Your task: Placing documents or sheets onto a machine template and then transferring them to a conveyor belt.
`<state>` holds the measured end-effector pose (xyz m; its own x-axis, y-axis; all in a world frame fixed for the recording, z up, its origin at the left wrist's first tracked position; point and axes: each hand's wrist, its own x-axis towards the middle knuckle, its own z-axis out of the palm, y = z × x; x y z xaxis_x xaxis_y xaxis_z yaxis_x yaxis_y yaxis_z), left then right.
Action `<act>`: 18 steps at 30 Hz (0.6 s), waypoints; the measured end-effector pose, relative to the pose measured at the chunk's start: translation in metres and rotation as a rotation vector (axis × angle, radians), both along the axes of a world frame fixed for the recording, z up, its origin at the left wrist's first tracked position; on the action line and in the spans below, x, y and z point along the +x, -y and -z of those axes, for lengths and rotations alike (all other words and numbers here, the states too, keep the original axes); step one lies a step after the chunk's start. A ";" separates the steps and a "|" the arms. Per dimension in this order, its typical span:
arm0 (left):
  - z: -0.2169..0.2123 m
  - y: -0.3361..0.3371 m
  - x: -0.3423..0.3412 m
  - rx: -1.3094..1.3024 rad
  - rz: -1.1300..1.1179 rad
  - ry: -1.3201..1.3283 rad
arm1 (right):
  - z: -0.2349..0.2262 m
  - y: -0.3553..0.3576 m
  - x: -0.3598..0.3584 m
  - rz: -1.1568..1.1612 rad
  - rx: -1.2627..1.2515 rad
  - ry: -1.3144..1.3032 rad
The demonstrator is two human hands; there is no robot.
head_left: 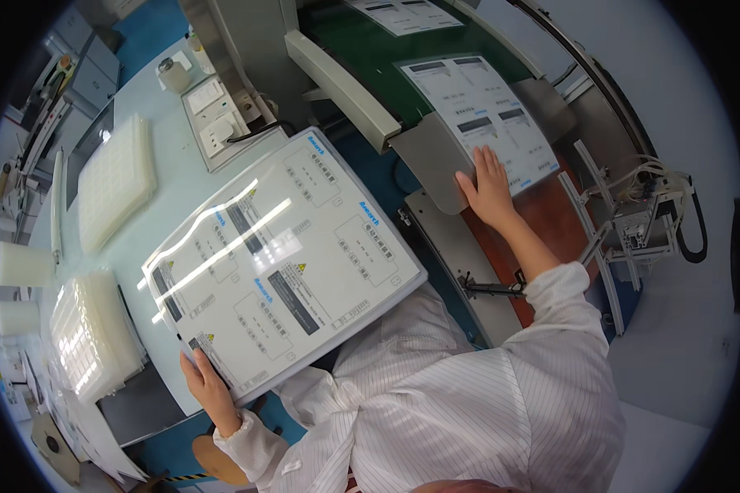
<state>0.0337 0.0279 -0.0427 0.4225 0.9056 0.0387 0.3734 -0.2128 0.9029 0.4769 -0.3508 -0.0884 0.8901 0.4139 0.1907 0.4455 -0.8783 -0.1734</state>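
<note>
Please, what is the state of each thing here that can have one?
Green belt: moving or stopped, cannot tell
Loose sheet: printed side up, partly on belt
Sheet stack: printed side up, partly over table
Left hand: touching stack's corner
Right hand: open, fingers on loose sheet
Jar: standing upright

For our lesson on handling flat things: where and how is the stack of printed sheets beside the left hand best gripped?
Probably grip the stack of printed sheets along its near edge, coming from the person's side, thumbs above, fingers beneath. It is broad, flat and low, and its right part seems to jut past the tabletop, leaving room underneath. The left hand is at its near-left corner.
</note>
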 end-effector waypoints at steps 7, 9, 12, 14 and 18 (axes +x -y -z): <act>-0.005 0.004 -0.002 0.003 -0.022 -0.051 | -0.047 0.007 -0.059 -0.173 -0.244 -0.126; -0.010 0.003 -0.003 -0.029 -0.006 -0.045 | -0.049 0.003 -0.053 -0.209 -0.295 -0.048; -0.013 0.004 -0.002 -0.015 -0.003 -0.007 | -0.061 -0.020 -0.044 -0.134 0.090 -0.018; -0.014 0.003 -0.005 0.023 0.011 -0.064 | -0.073 -0.039 -0.059 -0.244 0.190 -0.015; 0.002 0.003 -0.014 0.044 -0.056 0.100 | -0.107 -0.085 -0.121 -0.578 0.375 0.019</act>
